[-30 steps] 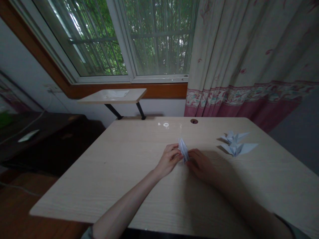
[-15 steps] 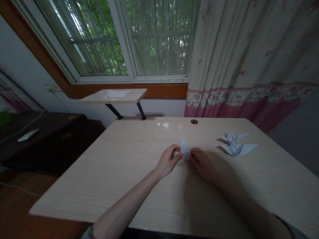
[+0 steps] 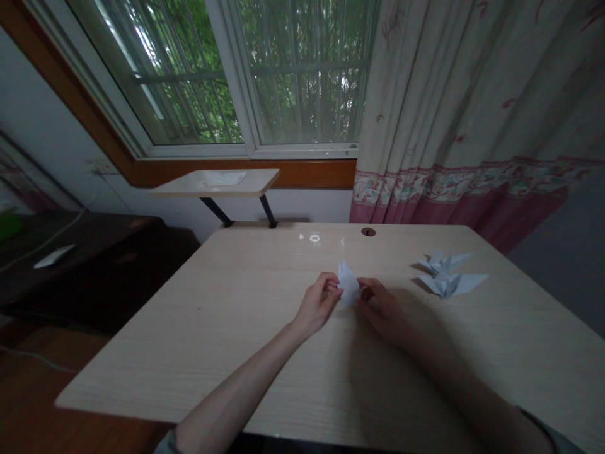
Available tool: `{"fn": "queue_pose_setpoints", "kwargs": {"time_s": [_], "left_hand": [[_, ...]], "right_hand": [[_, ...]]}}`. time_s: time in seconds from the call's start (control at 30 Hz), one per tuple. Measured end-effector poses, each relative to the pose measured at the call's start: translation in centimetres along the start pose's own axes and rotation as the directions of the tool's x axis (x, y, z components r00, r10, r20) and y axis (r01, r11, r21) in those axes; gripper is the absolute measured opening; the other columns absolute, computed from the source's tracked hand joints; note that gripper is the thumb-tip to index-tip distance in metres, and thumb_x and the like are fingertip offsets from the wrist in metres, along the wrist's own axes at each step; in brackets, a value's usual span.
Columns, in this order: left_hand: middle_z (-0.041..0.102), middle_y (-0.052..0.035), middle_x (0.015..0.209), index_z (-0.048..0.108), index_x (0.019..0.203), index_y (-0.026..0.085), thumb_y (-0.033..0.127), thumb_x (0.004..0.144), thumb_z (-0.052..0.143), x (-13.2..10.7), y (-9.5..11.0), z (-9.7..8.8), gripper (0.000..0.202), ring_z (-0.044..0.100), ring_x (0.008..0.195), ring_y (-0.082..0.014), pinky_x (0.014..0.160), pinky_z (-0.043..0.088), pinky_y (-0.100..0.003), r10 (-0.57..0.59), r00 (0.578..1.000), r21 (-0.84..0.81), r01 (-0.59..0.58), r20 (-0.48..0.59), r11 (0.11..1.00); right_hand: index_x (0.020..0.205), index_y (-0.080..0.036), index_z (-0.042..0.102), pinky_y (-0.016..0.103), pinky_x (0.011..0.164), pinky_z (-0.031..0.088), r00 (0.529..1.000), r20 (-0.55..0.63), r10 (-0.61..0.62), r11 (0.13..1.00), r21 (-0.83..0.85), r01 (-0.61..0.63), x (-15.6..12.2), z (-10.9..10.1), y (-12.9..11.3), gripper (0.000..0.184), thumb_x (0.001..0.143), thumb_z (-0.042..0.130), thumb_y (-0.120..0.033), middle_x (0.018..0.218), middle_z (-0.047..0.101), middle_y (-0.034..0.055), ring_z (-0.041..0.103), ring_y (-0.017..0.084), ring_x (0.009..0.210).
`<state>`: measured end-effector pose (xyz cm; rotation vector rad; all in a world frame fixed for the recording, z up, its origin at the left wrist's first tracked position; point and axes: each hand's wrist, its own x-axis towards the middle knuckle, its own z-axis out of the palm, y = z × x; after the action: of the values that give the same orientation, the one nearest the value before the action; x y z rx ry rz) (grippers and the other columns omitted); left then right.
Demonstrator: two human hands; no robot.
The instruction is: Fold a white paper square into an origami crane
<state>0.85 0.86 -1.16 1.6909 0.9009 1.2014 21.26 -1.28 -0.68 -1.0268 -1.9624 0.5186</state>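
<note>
A small folded piece of white paper (image 3: 348,285) stands upright between my hands over the middle of the desk, its pointed tips upward. My left hand (image 3: 317,301) pinches its left edge between thumb and fingers. On the other side, my right hand (image 3: 382,308) has thumb and fingers closed on the right edge. Two folded paper cranes with spread wings sit to the right: a nearer crane (image 3: 447,285) and a farther crane (image 3: 439,260), close together and partly overlapping in view.
The pale wooden desk (image 3: 227,340) has a round cable hole (image 3: 368,232) near its back edge. A small raised shelf (image 3: 255,183) at back left bears white paper (image 3: 224,178). Behind are a window and a curtain (image 3: 425,126); a dark table (image 3: 85,252) stands at left.
The folded paper has turned slightly, showing a broader face with its tips further apart. Fingers of both hands have shifted a little along its edges.
</note>
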Motion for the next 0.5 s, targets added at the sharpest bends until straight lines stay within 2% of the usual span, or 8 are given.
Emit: {"fn": "queue_pose_setpoints", "kwargs": {"time_s": [0.17,0.27,0.37,0.5], "left_hand": [[0.059,-0.0036,0.097,0.056,0.105,0.020,0.025,0.096,0.056,-0.06,0.30,-0.10,0.011,0.057,0.085,-0.0150,0.080,0.046,-0.028,0.119,0.993,0.153,-0.115,-0.013,0.982],[0.058,-0.0062,0.105,0.058,0.102,0.020,0.024,0.097,0.052,0.03,0.78,-0.10,0.008,0.056,0.097,-0.0177,0.087,0.047,-0.031,0.216,0.976,0.202,-0.215,0.018,0.955],[0.057,-0.0077,0.109,0.058,0.101,0.020,0.021,0.098,0.050,0.11,0.95,-0.08,0.008,0.055,0.103,-0.0193,0.092,0.046,-0.033,0.240,0.970,0.234,-0.245,0.047,0.941],[0.054,-0.0087,0.118,0.059,0.107,0.021,0.018,0.098,0.049,0.09,0.70,-0.04,0.014,0.054,0.109,-0.0198,0.096,0.046,-0.035,0.225,0.971,0.245,-0.239,0.083,0.940]], "right_hand": [[0.114,-0.024,0.052,0.036,0.075,0.053,0.999,-0.029,-0.037,0.999,0.013,0.037,-0.05,-0.12,-0.69,0.027,0.089,0.049,-0.016,0.092,0.059,0.0039,0.060,0.020,0.082],[0.120,-0.025,0.050,0.034,0.072,0.053,0.999,-0.015,-0.046,0.999,0.022,0.047,-0.17,0.00,-0.92,0.036,0.086,0.048,-0.012,0.091,0.058,0.0033,0.059,0.018,0.077],[0.130,-0.026,0.045,0.035,0.073,0.055,0.997,0.021,-0.071,0.997,0.012,0.070,-0.27,0.13,-0.94,0.052,0.081,0.048,-0.008,0.099,0.059,0.0051,0.059,0.019,0.081],[0.138,-0.026,0.041,0.040,0.084,0.057,0.989,0.100,-0.108,0.994,-0.002,0.109,-0.36,0.33,-0.74,0.059,0.083,0.046,-0.006,0.119,0.058,0.0102,0.060,0.021,0.095]]}}
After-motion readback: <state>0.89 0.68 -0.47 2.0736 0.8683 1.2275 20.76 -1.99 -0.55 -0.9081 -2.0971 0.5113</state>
